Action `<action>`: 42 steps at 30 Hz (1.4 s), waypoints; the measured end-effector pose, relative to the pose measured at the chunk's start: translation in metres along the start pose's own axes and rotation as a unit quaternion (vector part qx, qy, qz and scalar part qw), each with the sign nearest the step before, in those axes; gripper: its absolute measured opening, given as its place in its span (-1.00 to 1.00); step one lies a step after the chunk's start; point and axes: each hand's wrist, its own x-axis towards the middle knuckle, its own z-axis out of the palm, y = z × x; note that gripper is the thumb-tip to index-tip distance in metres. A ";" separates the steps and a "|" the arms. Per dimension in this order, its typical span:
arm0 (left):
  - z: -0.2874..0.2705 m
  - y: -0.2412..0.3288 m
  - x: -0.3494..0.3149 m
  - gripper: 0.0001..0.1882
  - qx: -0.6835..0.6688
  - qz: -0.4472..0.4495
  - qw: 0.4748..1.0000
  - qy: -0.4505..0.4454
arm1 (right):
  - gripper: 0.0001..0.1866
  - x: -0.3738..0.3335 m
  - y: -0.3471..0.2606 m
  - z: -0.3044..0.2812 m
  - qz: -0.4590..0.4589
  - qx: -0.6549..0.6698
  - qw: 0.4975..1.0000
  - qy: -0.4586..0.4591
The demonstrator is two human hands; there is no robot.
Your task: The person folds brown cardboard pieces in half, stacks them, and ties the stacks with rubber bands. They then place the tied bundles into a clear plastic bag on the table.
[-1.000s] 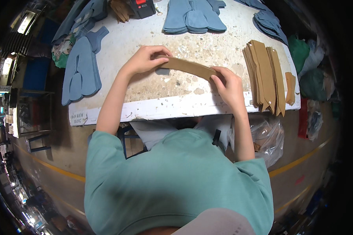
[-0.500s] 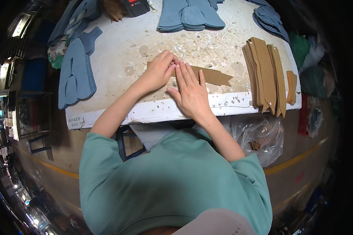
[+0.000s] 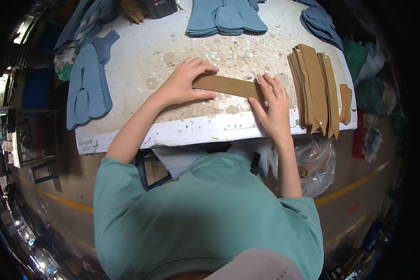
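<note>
A flat brown strip [image 3: 231, 87], like leather, lies slightly slanted on the worn white table in front of me. My left hand [image 3: 187, 82] is at its left end, fingers above the strip and thumb below, spread apart, with the strip's end in the gap. At the other end my right hand [image 3: 271, 99] closes over the strip, thumb at the near edge and fingertips at the far edge. That hand hides the strip's right end.
Stacks of similar brown strips [image 3: 308, 86] stand to the right, beside a small brown bundle [image 3: 345, 103]. Blue cut pieces [image 3: 87, 91] lie at the left, with another blue stack [image 3: 227, 19] at the back. A clear plastic bag [image 3: 312, 170] hangs below the table's front edge [image 3: 200, 130].
My hands, close together on the strip before, have moved apart to its two ends. The right hand went right; the strip's middle is now uncovered and its notched right end is hidden.
</note>
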 end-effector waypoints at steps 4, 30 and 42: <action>0.004 0.000 0.001 -0.48 -0.003 -0.028 0.999 -0.027 | -0.39 0.017 -0.003 -0.003 -0.031 0.076 0.996 -0.041; -0.059 -0.014 -0.005 -0.72 0.002 -0.100 0.985 -0.141 | -0.82 0.001 0.008 -0.059 0.032 0.128 0.988 -0.077; -0.060 0.106 0.047 -0.66 -0.453 -0.047 0.885 -0.098 | -0.72 0.054 0.080 -0.085 0.145 -0.042 0.988 0.038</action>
